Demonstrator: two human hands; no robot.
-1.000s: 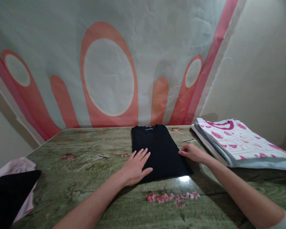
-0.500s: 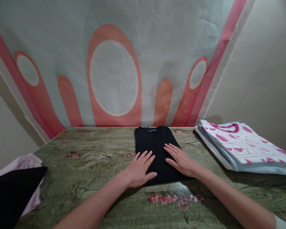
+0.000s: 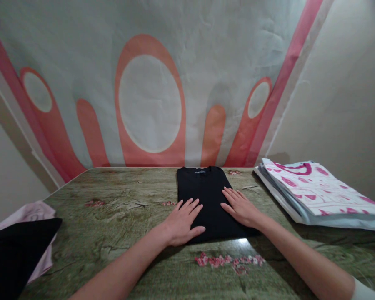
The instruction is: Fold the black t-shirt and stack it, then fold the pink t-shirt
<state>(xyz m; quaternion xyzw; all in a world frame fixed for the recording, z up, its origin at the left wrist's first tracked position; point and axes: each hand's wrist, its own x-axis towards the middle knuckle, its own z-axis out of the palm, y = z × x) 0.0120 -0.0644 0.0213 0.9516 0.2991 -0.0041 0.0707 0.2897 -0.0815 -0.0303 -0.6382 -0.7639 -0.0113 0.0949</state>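
Note:
A black T-shirt [image 3: 203,187], folded into a neat rectangle, lies on the table with its collar at the far end. My left hand [image 3: 183,223] rests flat over its left edge, fingers spread and pointing away from me. On the shirt's right side lies my right hand [image 3: 242,209], also flat, with the fingers stretched toward the middle of the cloth. Neither hand grips the fabric.
To the right is a stack of folded clothes, topped by a white shirt with pink print [image 3: 318,187]. Black cloth [image 3: 18,250] and pink cloth [image 3: 40,211] lie at the left. The wood-patterned table [image 3: 118,225] meets a printed wall sheet [image 3: 200,62] behind.
My right hand has slid slightly to the right across the black T-shirt. My left hand has stayed in place.

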